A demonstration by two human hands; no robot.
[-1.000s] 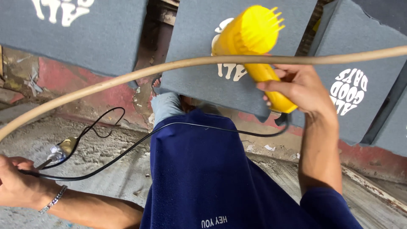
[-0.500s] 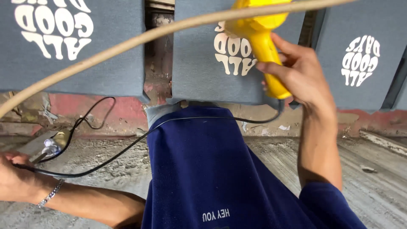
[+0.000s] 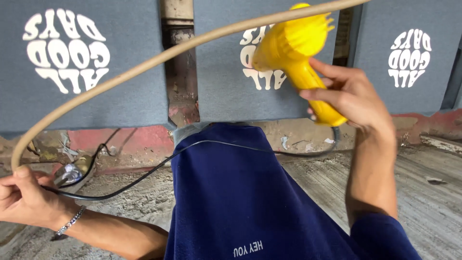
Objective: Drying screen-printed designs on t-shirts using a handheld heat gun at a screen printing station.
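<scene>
Head | right hand (image 3: 358, 98) fingers wrap yellow dryer (image 3: 298, 53) | left hand (image 3: 24, 197) grips tan hose (image 3: 144, 67), fingertips hidden

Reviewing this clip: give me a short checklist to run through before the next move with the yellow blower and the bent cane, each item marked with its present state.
1. Right hand has a firm grip on the yellow heat blower handle: ok.
2. Left hand holds the end of the tan cane: ok.
3. Blower nozzle aimed at the cane: cannot tell; the nozzle faces away from the camera.
4. Black cord free of snags: not ok; it drapes over the blue cloth and runs by the left hand.
5. Blower running: cannot tell.
</scene>
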